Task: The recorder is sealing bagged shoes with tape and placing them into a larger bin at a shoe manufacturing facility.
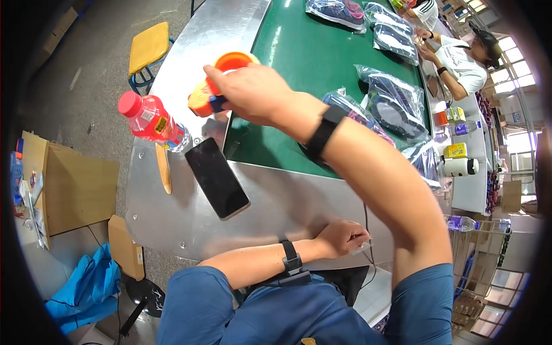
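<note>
My right hand point(247, 92) reaches across to the left over the metal table point(190, 224) and grips an orange container point(230, 62) with a blue part, held in the air above the belt's near left corner. Close to it on the left stands a red-capped bottle of red drink point(148, 118). My left hand point(342, 237) rests at the table's near edge with its fingers curled, next to a thin black cable point(365, 221). Whether it holds anything I cannot make out. Both wrists wear black bands.
A black phone point(217, 177) and a wooden stick point(164, 168) lie on the metal table. Bagged shoes point(391, 103) lie on the green belt point(310, 57). A co-worker point(460, 63) works at the far right. A yellow stool point(148, 46), cardboard box point(77, 187) and blue bag point(86, 287) stand left.
</note>
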Motion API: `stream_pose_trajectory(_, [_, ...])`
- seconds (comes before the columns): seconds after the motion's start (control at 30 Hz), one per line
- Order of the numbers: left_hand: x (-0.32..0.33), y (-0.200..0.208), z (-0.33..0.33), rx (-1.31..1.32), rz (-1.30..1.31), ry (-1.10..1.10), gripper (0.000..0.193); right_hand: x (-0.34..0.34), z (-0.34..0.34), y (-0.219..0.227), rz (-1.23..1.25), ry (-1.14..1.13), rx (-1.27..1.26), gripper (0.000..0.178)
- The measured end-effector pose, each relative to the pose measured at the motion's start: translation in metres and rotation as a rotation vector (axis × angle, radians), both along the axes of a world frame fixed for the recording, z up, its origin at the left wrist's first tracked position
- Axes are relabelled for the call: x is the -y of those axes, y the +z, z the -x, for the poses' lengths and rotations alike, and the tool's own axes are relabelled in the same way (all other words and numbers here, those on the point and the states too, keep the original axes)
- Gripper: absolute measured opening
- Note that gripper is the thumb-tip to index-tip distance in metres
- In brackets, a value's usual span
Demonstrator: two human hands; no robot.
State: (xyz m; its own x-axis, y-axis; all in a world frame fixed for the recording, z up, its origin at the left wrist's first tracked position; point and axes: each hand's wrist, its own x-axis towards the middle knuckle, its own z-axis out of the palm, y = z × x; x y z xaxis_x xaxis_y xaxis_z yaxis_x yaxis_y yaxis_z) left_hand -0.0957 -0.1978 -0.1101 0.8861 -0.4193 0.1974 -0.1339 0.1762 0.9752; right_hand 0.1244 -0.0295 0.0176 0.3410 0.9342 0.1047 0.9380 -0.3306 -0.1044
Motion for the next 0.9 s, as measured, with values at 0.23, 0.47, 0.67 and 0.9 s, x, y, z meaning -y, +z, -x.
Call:
stream_pose_trajectory(0.23, [-0.005,-0.004,0.007,0.091,0.035,0.546,0.010,0.098,0.037,0.043,-0.113,0.051,-0.119,0.056])
stream_pose_trajectory(0.47, [-0.013,0.017,-0.008,-0.230,0.147,0.361,0.018,0.388,0.144,0.052,-0.307,-0.737,-0.756,0.054])
stream_pose_trajectory(0.67, [0.037,0.054,0.033,-0.211,0.149,0.000,0.020,0.428,0.254,-0.023,-0.953,-0.629,-1.309,0.090])
stream_pose_trajectory(0.9, [0.131,0.102,0.039,0.043,-0.113,-0.082,0.018,0.506,0.314,-0.028,-1.414,-0.681,-1.406,0.032])
